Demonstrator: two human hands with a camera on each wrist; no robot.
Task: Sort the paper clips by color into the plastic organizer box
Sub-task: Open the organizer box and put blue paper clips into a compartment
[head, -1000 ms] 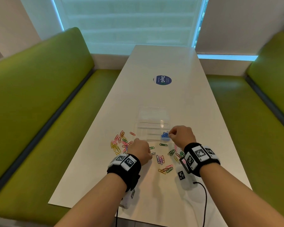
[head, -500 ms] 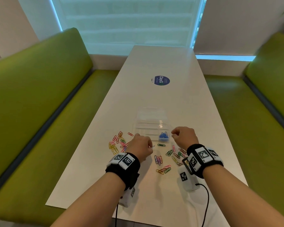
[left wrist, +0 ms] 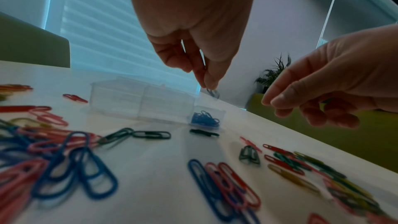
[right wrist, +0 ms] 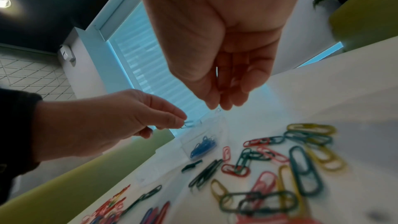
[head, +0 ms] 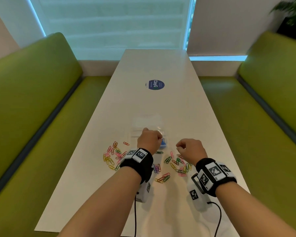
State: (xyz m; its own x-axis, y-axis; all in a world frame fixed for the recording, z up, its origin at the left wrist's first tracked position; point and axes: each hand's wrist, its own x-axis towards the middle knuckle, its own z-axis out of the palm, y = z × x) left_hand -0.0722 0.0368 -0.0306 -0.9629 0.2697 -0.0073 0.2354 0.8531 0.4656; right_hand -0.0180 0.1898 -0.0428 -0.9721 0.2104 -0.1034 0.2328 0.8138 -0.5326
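A clear plastic organizer box [head: 147,124] lies on the white table [head: 161,103]; its near right compartment holds blue clips [head: 163,144] [left wrist: 204,119] [right wrist: 203,146]. My left hand [head: 161,138] hovers just above that compartment and pinches a blue paper clip [left wrist: 213,92] [right wrist: 189,123] between thumb and finger. My right hand [head: 179,147] [right wrist: 221,106] hangs to the right of the box with loosely curled fingers and holds nothing. Loose coloured clips lie in a left pile [head: 113,156], a right pile [head: 178,164] and a small middle group [head: 161,177].
A round blue sticker [head: 156,84] sits farther up the table. Green benches [head: 32,103] [head: 266,100] flank both long sides. A plant [head: 290,12] stands at the far right. Black cables [head: 218,218] run off the near table edge.
My left hand rose from the table and moved forward-right over the blue compartment, carrying a clip. My right hand drew back from the box toward the right pile.
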